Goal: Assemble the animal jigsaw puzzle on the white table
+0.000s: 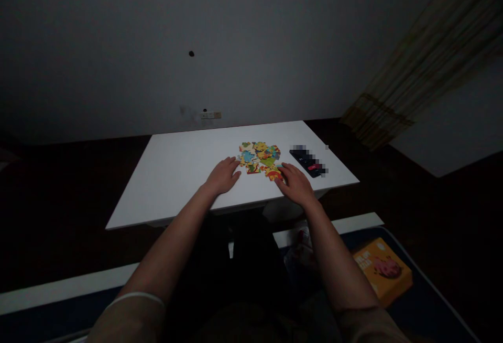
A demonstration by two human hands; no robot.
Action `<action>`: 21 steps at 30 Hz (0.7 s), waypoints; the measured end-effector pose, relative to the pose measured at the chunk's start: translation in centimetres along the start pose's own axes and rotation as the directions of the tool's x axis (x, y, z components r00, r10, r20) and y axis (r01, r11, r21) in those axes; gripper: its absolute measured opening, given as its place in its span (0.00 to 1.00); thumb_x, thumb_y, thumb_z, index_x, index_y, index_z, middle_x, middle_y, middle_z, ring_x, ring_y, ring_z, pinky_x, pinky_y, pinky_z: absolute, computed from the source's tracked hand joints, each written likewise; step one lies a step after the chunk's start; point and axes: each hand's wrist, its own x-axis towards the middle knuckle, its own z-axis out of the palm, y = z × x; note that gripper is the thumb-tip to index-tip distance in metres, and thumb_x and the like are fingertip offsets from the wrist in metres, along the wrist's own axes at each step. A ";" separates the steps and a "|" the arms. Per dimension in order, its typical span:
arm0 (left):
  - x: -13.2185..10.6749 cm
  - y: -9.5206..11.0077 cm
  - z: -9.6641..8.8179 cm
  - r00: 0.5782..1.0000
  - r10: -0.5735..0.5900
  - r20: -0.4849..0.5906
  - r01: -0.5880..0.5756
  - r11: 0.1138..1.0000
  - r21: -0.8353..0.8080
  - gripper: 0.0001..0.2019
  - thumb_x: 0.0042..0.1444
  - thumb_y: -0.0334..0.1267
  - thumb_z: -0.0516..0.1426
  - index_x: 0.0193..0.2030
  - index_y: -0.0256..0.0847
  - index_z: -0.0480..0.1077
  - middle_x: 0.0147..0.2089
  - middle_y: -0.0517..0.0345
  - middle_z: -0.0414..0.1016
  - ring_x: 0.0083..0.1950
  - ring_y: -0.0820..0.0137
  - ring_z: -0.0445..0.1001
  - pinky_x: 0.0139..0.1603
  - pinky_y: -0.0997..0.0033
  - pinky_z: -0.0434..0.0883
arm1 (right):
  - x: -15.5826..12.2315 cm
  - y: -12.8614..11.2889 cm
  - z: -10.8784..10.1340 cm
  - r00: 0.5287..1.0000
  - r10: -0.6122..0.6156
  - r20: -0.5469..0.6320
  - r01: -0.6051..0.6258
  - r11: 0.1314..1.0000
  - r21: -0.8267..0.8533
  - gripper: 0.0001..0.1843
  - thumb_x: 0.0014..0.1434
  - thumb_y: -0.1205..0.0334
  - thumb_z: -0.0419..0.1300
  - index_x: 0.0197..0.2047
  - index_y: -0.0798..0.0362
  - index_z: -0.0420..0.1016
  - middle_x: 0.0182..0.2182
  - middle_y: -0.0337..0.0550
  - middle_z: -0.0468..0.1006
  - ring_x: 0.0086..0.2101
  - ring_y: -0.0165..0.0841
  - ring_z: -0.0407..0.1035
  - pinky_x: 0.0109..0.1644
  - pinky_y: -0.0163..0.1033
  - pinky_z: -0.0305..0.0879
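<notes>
Nearest the camera, a left sleeve ends in a pale hem by the elbow, and a bare forearm runs forward from it to the white table. There the left hand rests at the left side of a cluster of puzzle pieces, which lies a little right of the tabletop's middle; some pieces seem to overlap. The right hand touches a red-and-yellow piece on the cluster's near side. Farther right lies a dark flat object, partly blurred out, and lower down an orange box sits on a blue seat.

What could go wrong, as I judge it: the touched piece lies closest to the table's near edge, so a careless drag of the right hand might tip it off. Pressure on overlapping pieces might make one ride up or bend, and a sideways push from the left fingertips might scatter their neighbours.

Both forearms converge from wide elbows. The left palm faces down, fingers extended, thumb apart, with nothing visibly grasped. The right palm also faces down, angled inward, thumb pointing left; whether it pinches the piece or merely steadies it, I cannot tell.
</notes>
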 end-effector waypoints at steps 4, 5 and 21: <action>-2.0 1.1 -0.2 0.999 -0.040 0.019 0.039 0.999 0.031 0.27 0.70 0.47 0.48 0.73 0.41 0.59 0.76 0.45 0.56 0.76 0.54 0.54 0.75 0.49 0.54 | -0.1 -0.8 -0.4 0.999 -0.001 -0.046 -0.001 0.999 -0.049 0.27 0.67 0.52 0.54 0.65 0.53 0.71 0.66 0.54 0.67 0.66 0.51 0.59 0.69 0.59 0.59; -2.3 1.4 -0.3 0.999 -0.049 0.013 0.049 0.998 0.031 0.27 0.70 0.47 0.48 0.73 0.41 0.59 0.76 0.45 0.56 0.76 0.54 0.54 0.75 0.48 0.54 | -0.1 -1.5 -0.6 0.998 -0.011 -0.065 0.006 0.998 -0.066 0.27 0.67 0.52 0.54 0.65 0.54 0.71 0.67 0.54 0.67 0.67 0.52 0.57 0.69 0.60 0.57; -3.9 2.8 -1.4 0.977 -0.136 -0.165 0.124 0.989 -0.081 0.17 0.66 0.36 0.52 0.59 0.41 0.72 0.62 0.47 0.73 0.64 0.57 0.69 0.67 0.57 0.67 | -1.9 -11.1 2.3 0.991 -0.133 0.005 0.132 0.988 0.078 0.23 0.70 0.61 0.50 0.65 0.49 0.71 0.63 0.50 0.72 0.65 0.45 0.62 0.71 0.58 0.54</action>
